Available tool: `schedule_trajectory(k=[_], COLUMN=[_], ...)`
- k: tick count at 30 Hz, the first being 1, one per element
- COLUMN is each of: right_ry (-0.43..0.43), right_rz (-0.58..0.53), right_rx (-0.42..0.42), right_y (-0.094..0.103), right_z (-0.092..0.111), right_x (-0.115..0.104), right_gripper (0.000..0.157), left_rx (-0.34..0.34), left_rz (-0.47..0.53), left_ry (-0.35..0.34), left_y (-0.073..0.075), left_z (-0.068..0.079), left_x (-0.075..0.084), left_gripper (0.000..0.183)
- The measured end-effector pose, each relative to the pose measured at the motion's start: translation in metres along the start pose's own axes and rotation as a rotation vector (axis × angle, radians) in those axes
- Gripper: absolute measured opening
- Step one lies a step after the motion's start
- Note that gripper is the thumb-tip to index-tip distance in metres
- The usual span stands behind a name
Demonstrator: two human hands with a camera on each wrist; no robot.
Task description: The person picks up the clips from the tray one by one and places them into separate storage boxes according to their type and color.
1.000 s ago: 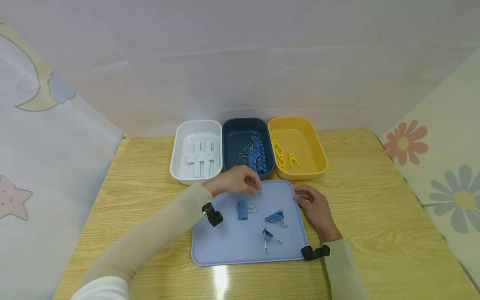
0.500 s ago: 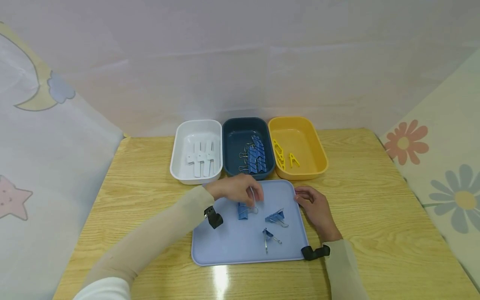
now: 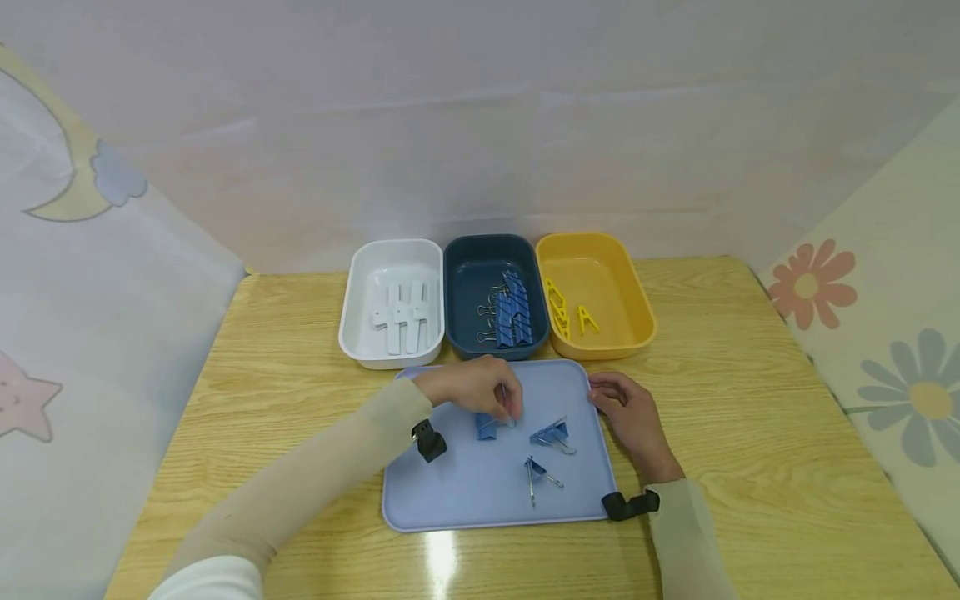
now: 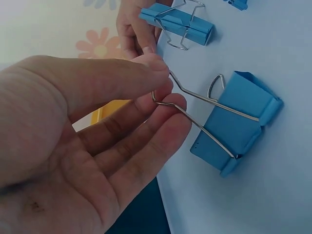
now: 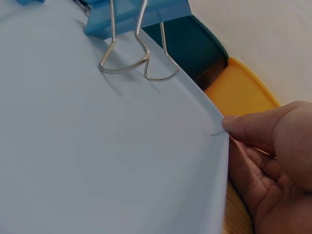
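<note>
My left hand (image 3: 476, 386) pinches the wire handle of a blue binder clip (image 4: 236, 119) between thumb and fingertips. That clip lies on the pale blue tray (image 3: 457, 496), partly hidden by the hand in the head view. To its right on the tray are a second binder clip (image 3: 553, 434) and, lower down, a third binder clip (image 3: 536, 467). With the thumb on top of the rim and fingers below, my right hand (image 3: 632, 421) grips the tray's right edge near its far corner.
Behind the tray stand three bins side by side. The white bin (image 3: 352, 333) holds white clips, the dark blue bin (image 3: 468, 258) several blue binder clips, and the yellow bin (image 3: 626, 308) a few yellow clothespins. Wooden table (image 3: 285, 350) surrounds them, with a wall close behind.
My left hand has come down from the tray's far edge toward the near-left binder clip and now pinches its wire handle. The right hand stays at the tray's edge.
</note>
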State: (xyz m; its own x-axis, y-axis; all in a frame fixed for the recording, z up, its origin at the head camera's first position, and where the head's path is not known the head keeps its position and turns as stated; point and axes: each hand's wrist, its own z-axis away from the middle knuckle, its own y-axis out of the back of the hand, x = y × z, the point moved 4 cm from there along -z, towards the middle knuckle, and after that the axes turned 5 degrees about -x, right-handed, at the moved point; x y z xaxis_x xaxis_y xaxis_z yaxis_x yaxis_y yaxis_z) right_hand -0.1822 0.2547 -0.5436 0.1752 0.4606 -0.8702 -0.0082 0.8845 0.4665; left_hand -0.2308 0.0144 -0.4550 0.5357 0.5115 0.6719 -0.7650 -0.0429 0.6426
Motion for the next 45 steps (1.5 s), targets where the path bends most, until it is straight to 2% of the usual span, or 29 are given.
schedule_trajectory(k=[6,13,25,29,37,41,45], right_ry=[-0.006,-0.009,-0.018,-0.024,-0.041,-0.038,-0.028], right_rz=[-0.008,-0.013,0.006,0.002,-0.006,-0.013,-0.009], right_rx=[-0.003,-0.001,-0.007,-0.005,-0.006,-0.003,-0.005], right_y=[-0.001,0.000,0.000,0.000,0.000,0.000,0.000], right_z=[0.000,0.000,0.001,0.001,0.000,0.001,0.000], right_x=[0.000,-0.001,-0.002,-0.003,-0.004,-0.004,-0.004], right_gripper=[0.027,0.027,0.028,0.028,0.027,0.027,0.027], left_rx=[0.027,0.109,0.210,0.252,0.336,0.391,0.468], left_rz=[0.000,-0.006,0.166,0.300,0.694,0.865,0.959], left_ry=[-0.003,0.008,0.112,0.171,0.270,0.293,0.293], left_y=[0.001,0.002,0.002,0.001,-0.011,-0.021,-0.031], left_z=[-0.001,0.000,0.010,0.015,0.023,0.025,0.025], left_x=[-0.002,-0.009,-0.027,-0.034,-0.048,-0.050,-0.050], left_gripper=[0.006,0.008,0.009,0.008,0.014,0.015,0.016])
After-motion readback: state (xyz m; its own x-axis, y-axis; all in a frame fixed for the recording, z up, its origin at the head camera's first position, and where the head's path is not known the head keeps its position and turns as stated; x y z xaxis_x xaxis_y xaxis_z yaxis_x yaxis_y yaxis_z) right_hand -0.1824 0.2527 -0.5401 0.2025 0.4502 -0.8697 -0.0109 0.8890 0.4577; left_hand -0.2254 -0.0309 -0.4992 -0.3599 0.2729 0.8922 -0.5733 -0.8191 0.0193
